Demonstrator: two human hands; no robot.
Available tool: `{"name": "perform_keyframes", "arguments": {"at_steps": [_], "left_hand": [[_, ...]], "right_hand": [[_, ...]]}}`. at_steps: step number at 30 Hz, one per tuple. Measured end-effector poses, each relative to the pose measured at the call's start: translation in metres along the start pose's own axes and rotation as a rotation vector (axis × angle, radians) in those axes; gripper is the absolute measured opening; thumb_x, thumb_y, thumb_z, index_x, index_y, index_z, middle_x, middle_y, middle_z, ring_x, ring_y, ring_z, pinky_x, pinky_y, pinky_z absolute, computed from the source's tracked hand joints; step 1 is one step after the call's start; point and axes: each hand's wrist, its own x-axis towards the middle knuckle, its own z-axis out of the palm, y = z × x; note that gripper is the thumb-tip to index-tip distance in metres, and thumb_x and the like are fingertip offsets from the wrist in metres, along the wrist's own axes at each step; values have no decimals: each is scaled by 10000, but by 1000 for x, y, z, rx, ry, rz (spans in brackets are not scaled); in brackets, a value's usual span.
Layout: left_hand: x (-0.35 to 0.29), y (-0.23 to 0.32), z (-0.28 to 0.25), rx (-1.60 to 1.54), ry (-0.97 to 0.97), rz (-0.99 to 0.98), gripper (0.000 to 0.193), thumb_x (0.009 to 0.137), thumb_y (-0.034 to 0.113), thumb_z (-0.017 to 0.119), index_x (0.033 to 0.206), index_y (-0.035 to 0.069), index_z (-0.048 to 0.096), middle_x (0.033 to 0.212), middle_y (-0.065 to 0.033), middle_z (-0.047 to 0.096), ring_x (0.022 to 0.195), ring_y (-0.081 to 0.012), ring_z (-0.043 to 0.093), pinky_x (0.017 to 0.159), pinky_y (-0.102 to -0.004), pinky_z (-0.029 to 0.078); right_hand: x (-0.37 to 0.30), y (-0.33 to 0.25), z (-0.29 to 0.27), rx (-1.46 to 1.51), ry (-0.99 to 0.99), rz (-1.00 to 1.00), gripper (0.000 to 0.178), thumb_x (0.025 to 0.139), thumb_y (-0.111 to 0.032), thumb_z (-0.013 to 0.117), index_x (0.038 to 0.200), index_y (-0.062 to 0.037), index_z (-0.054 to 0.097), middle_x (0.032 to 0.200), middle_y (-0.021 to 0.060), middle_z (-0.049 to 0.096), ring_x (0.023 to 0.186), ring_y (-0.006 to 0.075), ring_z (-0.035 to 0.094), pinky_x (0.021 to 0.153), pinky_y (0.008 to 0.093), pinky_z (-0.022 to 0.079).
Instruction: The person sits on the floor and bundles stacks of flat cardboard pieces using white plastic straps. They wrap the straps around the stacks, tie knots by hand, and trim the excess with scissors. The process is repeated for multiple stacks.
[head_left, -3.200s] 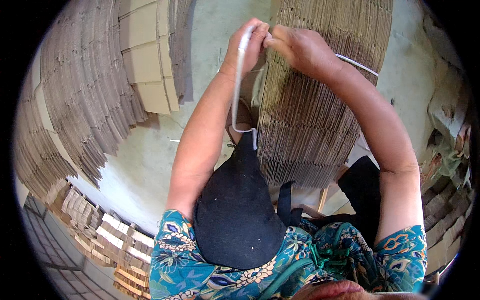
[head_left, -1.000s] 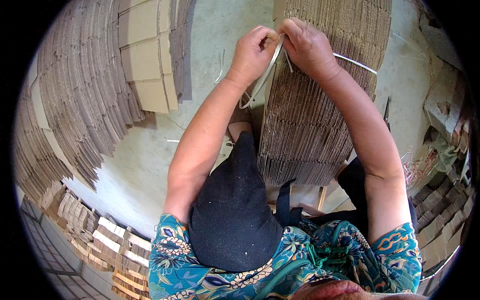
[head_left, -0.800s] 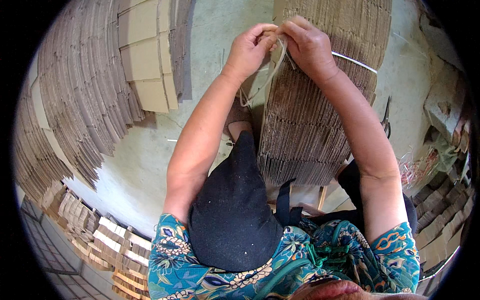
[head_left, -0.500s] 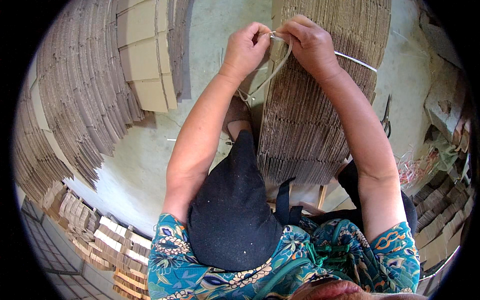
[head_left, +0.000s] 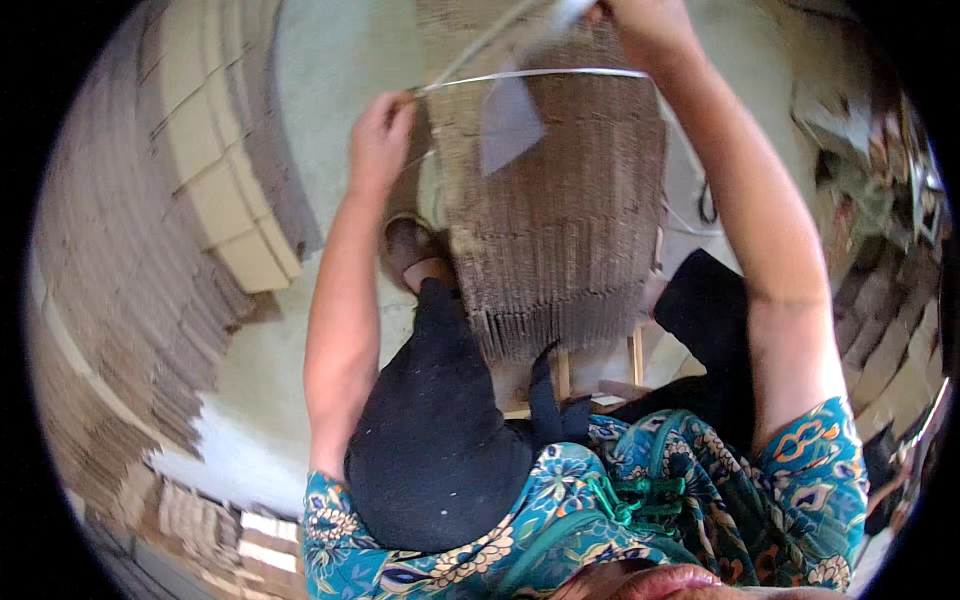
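One strap overhangs cardboard's edge, left hand pinching it, right hand's grip unclear.

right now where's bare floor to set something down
Pale floor shows bare between the cardboard stacks and the left hand, and lower, left of that forearm. Crowded: right of that hand, where white strap crosses the cardboard bundle.
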Motion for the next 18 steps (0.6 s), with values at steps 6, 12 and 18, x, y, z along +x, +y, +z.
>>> {"name": "perform_keyframes", "arguments": {"at_steps": [6, 12, 18], "left_hand": [[-38, -28, 7, 415, -125, -10, 279, 763, 147, 638, 1021, 59, 580, 968, -130, 573, 923, -324, 549, 797, -375, 441], [-46, -2, 22, 517, -291, -270, 298, 814, 248, 536, 1054, 78, 583, 989, -163, 615, 943, -365, 559, 809, -395, 441], [-54, -32, 18, 323, -212, -443, 326, 840, 283, 509, 1084, 85, 599, 1028, -163, 639, 927, -322, 614, 750, -389, 467]], "right_hand": [[2, 90, -141, -550, -69, 155, 138, 805, -149, 652, 840, -24, 607, 687, 40, 595, 595, 115, 575, 537, 264, 469], [-120, 167, -116, -969, -719, 603, 404, 711, -321, 715, 971, -34, 601, 811, 118, 641, 656, 202, 641, 640, 341, 506], [-146, 205, -94, -1048, -560, 374, 379, 739, -402, 641, 949, -86, 642, 829, 154, 653, 814, 318, 627, 723, 420, 496]]}}
